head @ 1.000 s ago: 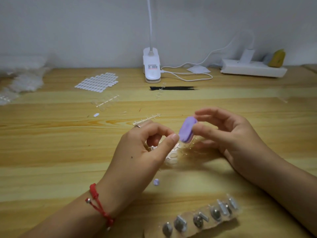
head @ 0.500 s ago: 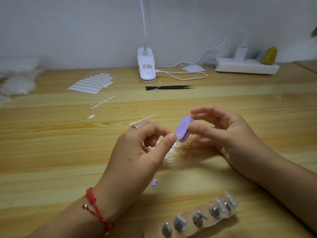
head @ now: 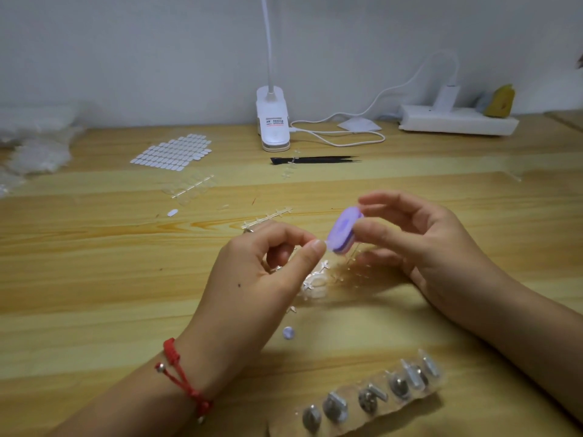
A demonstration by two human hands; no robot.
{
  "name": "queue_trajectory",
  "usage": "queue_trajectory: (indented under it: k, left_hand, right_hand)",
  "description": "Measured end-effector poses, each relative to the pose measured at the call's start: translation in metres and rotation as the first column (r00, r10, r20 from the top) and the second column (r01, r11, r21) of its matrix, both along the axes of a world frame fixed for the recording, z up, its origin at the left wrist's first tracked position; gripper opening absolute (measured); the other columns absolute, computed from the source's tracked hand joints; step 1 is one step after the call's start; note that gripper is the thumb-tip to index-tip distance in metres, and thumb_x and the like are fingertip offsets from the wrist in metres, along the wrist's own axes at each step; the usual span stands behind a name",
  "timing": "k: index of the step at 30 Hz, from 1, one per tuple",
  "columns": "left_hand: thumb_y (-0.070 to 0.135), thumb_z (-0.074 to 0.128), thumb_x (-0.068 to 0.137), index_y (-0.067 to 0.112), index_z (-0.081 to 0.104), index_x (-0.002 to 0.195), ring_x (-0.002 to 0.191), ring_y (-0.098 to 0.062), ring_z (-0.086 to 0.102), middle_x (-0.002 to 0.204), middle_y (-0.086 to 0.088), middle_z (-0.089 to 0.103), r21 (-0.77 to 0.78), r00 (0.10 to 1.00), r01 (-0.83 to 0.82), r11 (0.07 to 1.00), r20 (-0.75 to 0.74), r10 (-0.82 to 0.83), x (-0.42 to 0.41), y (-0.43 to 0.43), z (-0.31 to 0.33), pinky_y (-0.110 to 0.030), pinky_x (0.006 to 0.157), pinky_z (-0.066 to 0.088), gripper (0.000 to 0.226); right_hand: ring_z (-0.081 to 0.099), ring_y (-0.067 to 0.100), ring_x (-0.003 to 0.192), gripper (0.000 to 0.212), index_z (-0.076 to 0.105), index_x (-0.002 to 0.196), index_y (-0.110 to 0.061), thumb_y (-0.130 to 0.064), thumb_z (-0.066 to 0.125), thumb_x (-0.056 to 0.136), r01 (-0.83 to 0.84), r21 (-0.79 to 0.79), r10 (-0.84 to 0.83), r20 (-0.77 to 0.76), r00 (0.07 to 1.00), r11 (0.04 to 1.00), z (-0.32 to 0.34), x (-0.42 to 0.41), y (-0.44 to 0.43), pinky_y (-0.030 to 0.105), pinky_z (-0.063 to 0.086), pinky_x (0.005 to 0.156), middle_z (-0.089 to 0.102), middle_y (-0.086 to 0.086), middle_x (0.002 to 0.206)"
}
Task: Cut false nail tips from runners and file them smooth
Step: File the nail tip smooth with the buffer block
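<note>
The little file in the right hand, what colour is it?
The file is light purple, clearest in the head view.

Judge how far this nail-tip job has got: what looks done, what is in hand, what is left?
Done: a bare runner lies stripped on the table. In hand: the right hand holds the purple file while the left hand pinches a small clear piece, probably a tip, against it. Left: a runner with tips still attached and a clear pile below the hands.
</note>
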State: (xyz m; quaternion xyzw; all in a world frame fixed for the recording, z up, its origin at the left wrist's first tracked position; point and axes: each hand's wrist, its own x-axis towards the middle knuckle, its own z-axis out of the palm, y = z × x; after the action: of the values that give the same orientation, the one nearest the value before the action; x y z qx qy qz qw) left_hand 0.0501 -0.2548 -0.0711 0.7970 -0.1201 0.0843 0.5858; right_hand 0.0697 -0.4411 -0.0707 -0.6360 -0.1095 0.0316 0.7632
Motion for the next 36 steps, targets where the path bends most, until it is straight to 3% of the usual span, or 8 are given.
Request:
queue_trajectory:
  k: [1,5,8,12,15,24,32,36]
  left_hand:
    - [0.021,0.069,0.081,0.022,0.07,0.07,0.045,0.0,0.036,0.054,0.014,0.035,-0.016,1.0,-0.003,1.0,-0.006,0.002,0.0,0.0,0.0,-0.006,0.042,0.03,0.012]
    - [0.023,0.068,0.081,0.021,0.07,0.071,0.046,-0.001,0.035,0.056,0.011,0.036,-0.006,1.0,-0.012,1.0,0.012,0.012,-0.001,0.0,0.001,-0.007,0.045,0.029,0.01]
    - [0.03,0.072,0.08,0.023,0.07,0.07,0.048,-0.001,0.036,0.056,0.012,0.037,-0.022,1.0,-0.007,1.0,0.009,0.007,-0.003,0.001,0.0,-0.008,0.046,0.028,0.013]
    - [0.039,0.067,0.074,0.024,0.07,0.07,0.051,-0.001,0.035,0.057,0.013,0.038,-0.076,0.999,-0.039,0.996,-0.026,0.037,-0.008,0.009,-0.001,-0.009,0.049,0.029,0.016]
    - [0.042,0.073,0.076,0.023,0.07,0.072,0.051,-0.002,0.034,0.056,0.012,0.037,-0.117,0.996,-0.061,0.991,-0.072,0.053,-0.009,0.012,0.0,-0.009,0.049,0.029,0.019]
    - [0.034,0.068,0.078,0.026,0.071,0.07,0.053,-0.001,0.037,0.056,0.014,0.038,-0.025,0.999,-0.042,0.999,0.032,0.043,-0.008,0.005,0.002,-0.011,0.052,0.03,0.011]
    - [0.025,0.07,0.082,0.022,0.071,0.073,0.048,-0.002,0.034,0.054,0.013,0.036,0.059,1.0,0.007,0.998,0.02,-0.008,-0.006,0.004,-0.004,-0.013,0.05,0.027,0.01]
    - [0.028,0.07,0.084,0.026,0.069,0.07,0.051,-0.001,0.038,0.055,0.014,0.039,0.052,0.999,-0.025,0.998,0.048,0.023,-0.005,0.005,-0.004,-0.012,0.052,0.03,0.014]
  right_hand:
    - [0.071,0.012,0.07,0.028,0.076,0.08,-0.027,-0.025,0.081,0.052,0.019,0.031,-0.018,-0.015,1.0,0.999,0.0,0.001,-0.001,0.021,0.055,0.056,0.073,-0.003,0.085]
    - [0.071,0.014,0.07,0.027,0.076,0.083,-0.027,-0.021,0.083,0.058,-0.069,-0.098,0.072,0.029,0.997,0.993,0.0,-0.003,0.003,0.022,0.056,0.058,0.073,-0.005,0.089]
    - [0.071,0.012,0.07,0.029,0.076,0.081,-0.03,-0.029,0.082,0.054,0.029,-0.028,-0.029,-0.001,1.0,0.999,-0.002,0.0,0.0,0.021,0.055,0.057,0.073,-0.006,0.088]
    - [0.072,0.018,0.069,0.024,0.076,0.082,-0.026,-0.023,0.081,0.059,-0.052,-0.112,0.053,0.012,0.999,0.992,0.001,-0.004,0.004,0.022,0.056,0.058,0.073,-0.003,0.088]
    - [0.072,0.019,0.07,0.023,0.075,0.08,-0.021,-0.023,0.08,0.057,-0.026,-0.089,0.027,0.0,1.0,0.996,0.004,-0.005,0.004,0.021,0.055,0.057,0.073,0.0,0.088]
    - [0.073,0.024,0.067,0.024,0.07,0.087,-0.015,-0.013,0.077,0.064,-0.076,-0.15,0.083,0.043,0.996,0.986,0.006,-0.013,0.008,0.023,0.057,0.059,0.074,0.016,0.075]
    - [0.073,0.024,0.069,0.025,0.07,0.086,-0.012,-0.014,0.077,0.062,-0.041,-0.122,0.048,0.053,0.997,0.992,0.005,-0.012,0.007,0.025,0.057,0.058,0.075,0.008,0.084]
    - [0.071,0.02,0.065,0.023,0.073,0.082,-0.02,-0.016,0.079,0.06,-0.048,-0.141,0.054,0.044,0.998,0.989,0.004,-0.01,0.007,0.024,0.057,0.056,0.074,0.001,0.089]
